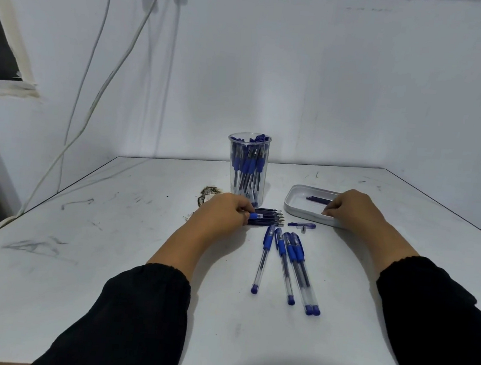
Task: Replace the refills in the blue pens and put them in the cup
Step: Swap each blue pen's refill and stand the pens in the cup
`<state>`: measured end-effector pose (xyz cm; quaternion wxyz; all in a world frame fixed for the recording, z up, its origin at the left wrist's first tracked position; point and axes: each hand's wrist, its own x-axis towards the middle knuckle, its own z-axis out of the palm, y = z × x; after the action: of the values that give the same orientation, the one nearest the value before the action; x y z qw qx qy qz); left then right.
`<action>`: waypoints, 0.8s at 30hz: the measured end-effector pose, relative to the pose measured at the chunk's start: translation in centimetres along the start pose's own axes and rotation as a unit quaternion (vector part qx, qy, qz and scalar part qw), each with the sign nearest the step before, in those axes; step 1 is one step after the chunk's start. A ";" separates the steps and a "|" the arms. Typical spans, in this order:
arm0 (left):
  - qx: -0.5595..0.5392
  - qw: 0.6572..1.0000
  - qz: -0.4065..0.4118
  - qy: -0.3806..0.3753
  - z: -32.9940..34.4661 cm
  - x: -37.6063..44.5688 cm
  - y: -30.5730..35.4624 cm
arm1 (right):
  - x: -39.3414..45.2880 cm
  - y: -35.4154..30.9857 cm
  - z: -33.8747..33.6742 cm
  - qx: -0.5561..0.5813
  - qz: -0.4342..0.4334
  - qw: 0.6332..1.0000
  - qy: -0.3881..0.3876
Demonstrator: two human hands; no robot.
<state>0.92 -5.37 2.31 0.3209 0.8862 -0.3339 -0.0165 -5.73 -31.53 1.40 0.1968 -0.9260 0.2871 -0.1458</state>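
The left hand [225,210] lies over the left end of a bundle of refills [268,217] just in front of the cup [247,168], its fingers curled and pinching at that end, where a small blue piece shows at the fingertips; whether it grips one refill or the pile I cannot tell. The refills run left to right, tips pointing right, so the long axis lies across the view and the hand sits at their blunt end. The right hand [347,207] is curled over the near edge of a white tray [299,199] to the right, fingertips pressed down inside it beside a dark refill [317,200]; it seems to touch or pinch something there, but the grip is not clear. The hands are well apart, each forearm stretched forward from a black sleeve. Four pens [287,265] lie between and nearer than the hands, fanned with capped ends far and butts near, their long axes running roughly near to far. A loose blue part [302,225], likely a cap or tip section, lies just beyond them, between refills and tray. The cup, clear and upright, already holds many pens. By my judgement the left hand is the one placed to draw a fresh refill rightward, while either hand could reach the four pens on the surface [113,229].
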 end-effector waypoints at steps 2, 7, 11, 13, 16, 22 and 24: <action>-0.001 1.000 0.000 0.005 0.0 0.0 0.0 | 0.0 -0.1 0.0 -0.008 -0.005 1.000 -0.004; -0.008 0.999 -0.004 0.043 -0.1 0.0 -0.1 | -0.4 -0.1 0.0 0.008 -0.031 0.999 0.011; -0.006 0.997 -0.003 0.072 -0.2 -0.1 -0.2 | -0.8 -0.4 0.0 0.046 -0.074 0.995 0.050; -0.002 0.996 0.001 0.085 -0.1 -0.1 -0.3 | -1.2 -0.8 -0.2 0.066 -0.096 0.991 0.070; 0.003 0.995 0.010 0.101 0.0 -0.2 -0.3 | -1.8 -1.8 -0.4 0.064 -0.146 0.983 0.088; 0.013 0.992 0.028 0.125 0.3 0.0 -0.3 | -3.8 -3.8 0.0 0.089 -0.257 0.961 0.045; 0.015 0.991 0.030 0.129 0.3 0.0 -0.3 | -4.2 -4.1 0.2 0.099 -0.273 0.956 0.035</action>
<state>1.03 -5.36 1.88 0.3485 0.8751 -0.3164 0.1121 -7.01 -25.85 2.37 0.2299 -0.9395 0.0142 -0.2536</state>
